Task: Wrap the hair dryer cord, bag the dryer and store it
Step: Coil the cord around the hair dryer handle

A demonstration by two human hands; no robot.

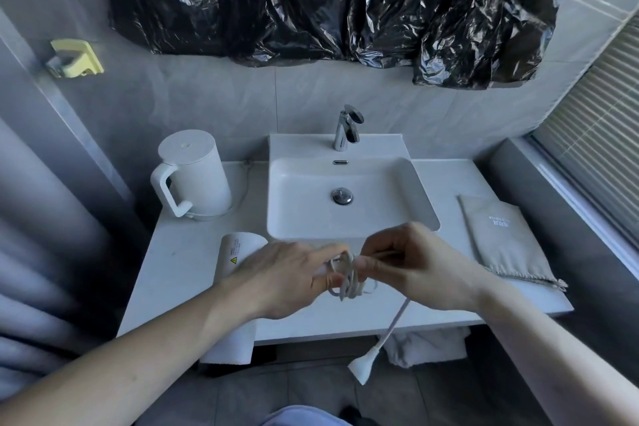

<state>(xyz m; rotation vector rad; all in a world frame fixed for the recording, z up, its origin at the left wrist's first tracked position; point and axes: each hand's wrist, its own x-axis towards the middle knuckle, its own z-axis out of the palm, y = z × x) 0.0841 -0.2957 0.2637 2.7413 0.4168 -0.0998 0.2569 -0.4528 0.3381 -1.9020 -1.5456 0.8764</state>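
Observation:
The white hair dryer (232,252) lies on the counter left of the sink, its handle hanging over the front edge under my left forearm. My left hand (287,273) holds a bundle of coiled white cord (347,278) above the counter's front. My right hand (411,263) pinches a strand of the same cord beside the bundle. The cord's tail drops over the edge, with the plug (361,365) dangling below. A grey drawstring bag (505,239) lies flat on the counter at the right.
A white sink (349,197) with a chrome faucet (347,126) sits in the counter's middle. A white kettle (192,175) stands at the back left. Black plastic sheeting (332,0) covers the wall above. A white cloth (427,344) lies under the counter.

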